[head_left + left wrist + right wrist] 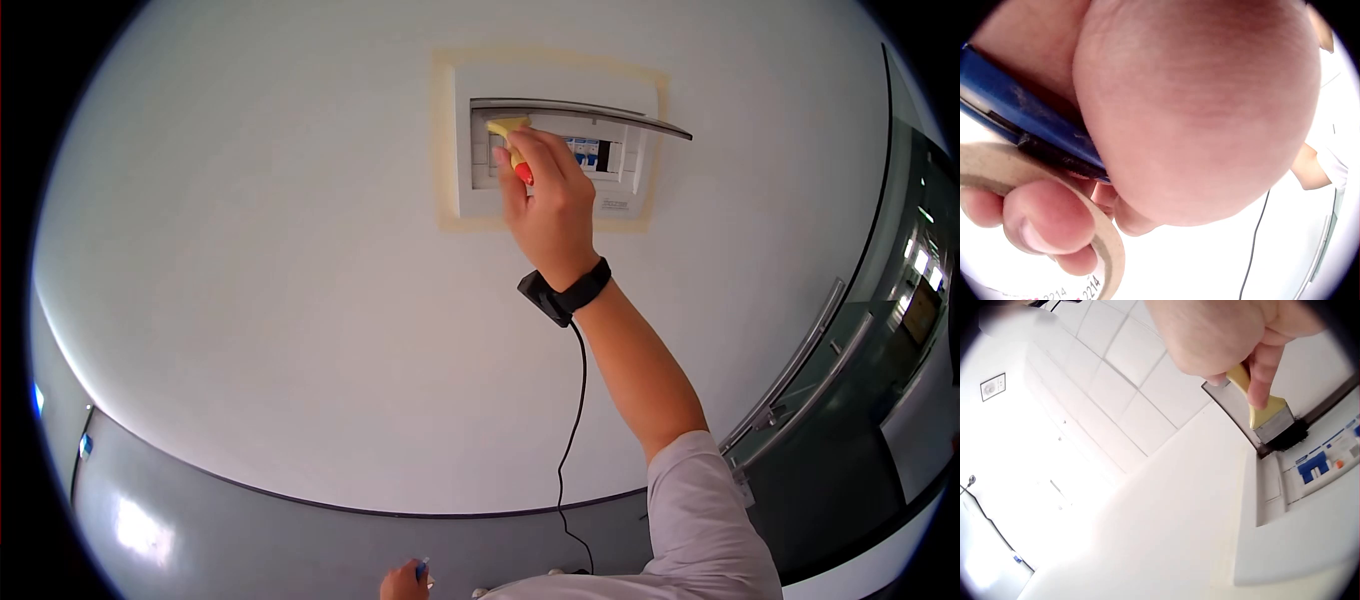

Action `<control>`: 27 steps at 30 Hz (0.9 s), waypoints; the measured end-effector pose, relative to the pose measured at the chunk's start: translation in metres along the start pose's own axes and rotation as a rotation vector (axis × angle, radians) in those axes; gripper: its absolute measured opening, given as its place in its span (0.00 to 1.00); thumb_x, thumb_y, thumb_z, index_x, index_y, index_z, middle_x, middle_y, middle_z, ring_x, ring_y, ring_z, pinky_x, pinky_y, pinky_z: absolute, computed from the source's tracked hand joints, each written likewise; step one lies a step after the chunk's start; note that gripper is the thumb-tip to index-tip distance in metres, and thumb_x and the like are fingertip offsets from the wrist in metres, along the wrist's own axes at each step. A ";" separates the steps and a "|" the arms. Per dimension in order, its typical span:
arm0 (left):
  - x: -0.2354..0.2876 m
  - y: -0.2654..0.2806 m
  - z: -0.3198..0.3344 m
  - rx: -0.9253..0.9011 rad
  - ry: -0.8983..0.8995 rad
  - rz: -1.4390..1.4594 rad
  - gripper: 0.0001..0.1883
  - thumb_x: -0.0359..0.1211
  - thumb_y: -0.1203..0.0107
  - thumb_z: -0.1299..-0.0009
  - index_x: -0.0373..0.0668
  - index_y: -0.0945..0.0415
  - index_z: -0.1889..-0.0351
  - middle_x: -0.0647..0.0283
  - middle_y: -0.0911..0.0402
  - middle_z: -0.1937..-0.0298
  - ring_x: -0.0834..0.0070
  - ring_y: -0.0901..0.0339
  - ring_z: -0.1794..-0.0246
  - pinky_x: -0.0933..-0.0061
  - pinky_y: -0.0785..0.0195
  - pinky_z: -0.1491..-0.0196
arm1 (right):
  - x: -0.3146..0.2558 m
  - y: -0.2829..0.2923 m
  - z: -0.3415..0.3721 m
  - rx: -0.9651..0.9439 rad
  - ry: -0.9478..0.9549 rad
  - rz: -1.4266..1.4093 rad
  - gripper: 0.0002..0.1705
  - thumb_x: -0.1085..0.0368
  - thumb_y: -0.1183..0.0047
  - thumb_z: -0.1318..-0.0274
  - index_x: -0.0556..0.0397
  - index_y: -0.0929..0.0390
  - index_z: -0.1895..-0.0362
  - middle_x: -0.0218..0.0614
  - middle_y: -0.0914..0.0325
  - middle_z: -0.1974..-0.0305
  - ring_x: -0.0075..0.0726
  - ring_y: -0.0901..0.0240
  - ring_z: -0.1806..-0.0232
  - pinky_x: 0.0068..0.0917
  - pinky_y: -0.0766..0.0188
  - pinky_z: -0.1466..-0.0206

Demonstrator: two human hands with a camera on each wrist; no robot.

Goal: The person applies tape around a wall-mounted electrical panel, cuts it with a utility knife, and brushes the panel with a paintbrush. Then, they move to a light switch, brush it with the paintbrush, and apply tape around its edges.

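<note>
One brush (pixel 1272 422) at a wall breaker box (pixel 478 204).
Right hand (pixel 555 195) pinches the brush's yellow handle, dark bristles (pixel 1287 436) at the recess's upper left, below the raised cover (pixel 580 109); left hand (pixel 402 583), low down, curls round a tape roll (pixel 1114 250) and blue tool (pixel 1029 105).

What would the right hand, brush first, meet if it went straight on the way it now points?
The right hand leads with the brush, so its bristles would likely meet the breaker box first, inside the recess beneath the raised cover; exact depth is unclear.
</note>
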State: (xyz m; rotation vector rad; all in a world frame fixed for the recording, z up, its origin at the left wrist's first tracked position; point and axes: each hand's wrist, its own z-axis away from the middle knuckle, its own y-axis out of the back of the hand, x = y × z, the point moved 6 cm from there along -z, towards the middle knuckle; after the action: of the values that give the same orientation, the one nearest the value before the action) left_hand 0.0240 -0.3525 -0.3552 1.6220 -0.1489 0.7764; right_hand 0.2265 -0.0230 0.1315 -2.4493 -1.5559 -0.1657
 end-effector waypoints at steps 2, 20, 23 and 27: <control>-0.001 0.002 0.006 0.006 0.025 0.006 0.17 0.42 0.44 0.17 0.39 0.15 0.59 0.41 0.14 0.67 0.35 0.17 0.65 0.39 0.24 0.61 | -0.002 -0.005 0.000 -0.004 -0.018 -0.040 0.12 0.71 0.31 0.34 0.60 0.18 0.50 0.47 0.15 0.50 0.54 0.13 0.57 0.37 0.13 0.60; 0.020 0.005 0.020 -0.030 0.030 -0.029 0.15 0.41 0.44 0.17 0.41 0.17 0.61 0.44 0.13 0.67 0.36 0.17 0.64 0.38 0.24 0.61 | 0.024 0.023 -0.011 -0.139 -0.056 -0.282 0.11 0.75 0.38 0.30 0.57 0.18 0.46 0.43 0.11 0.51 0.50 0.13 0.55 0.36 0.17 0.50; 0.029 0.004 0.020 -0.031 0.005 -0.024 0.15 0.41 0.43 0.18 0.40 0.18 0.62 0.43 0.13 0.67 0.35 0.17 0.65 0.38 0.25 0.61 | 0.020 0.013 -0.018 -0.243 -0.035 -0.349 0.10 0.76 0.39 0.30 0.57 0.19 0.47 0.43 0.11 0.53 0.51 0.13 0.56 0.36 0.17 0.50; 0.028 -0.001 0.022 -0.036 0.028 0.006 0.13 0.40 0.44 0.18 0.40 0.17 0.60 0.43 0.13 0.67 0.35 0.17 0.64 0.39 0.24 0.60 | 0.031 0.019 -0.016 -0.427 -0.188 -0.412 0.11 0.77 0.39 0.31 0.55 0.20 0.47 0.43 0.13 0.55 0.49 0.14 0.58 0.36 0.17 0.52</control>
State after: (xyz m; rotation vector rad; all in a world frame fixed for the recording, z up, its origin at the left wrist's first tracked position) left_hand 0.0545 -0.3629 -0.3405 1.5764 -0.1471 0.7966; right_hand 0.2574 -0.0081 0.1514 -2.4568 -2.3065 -0.3827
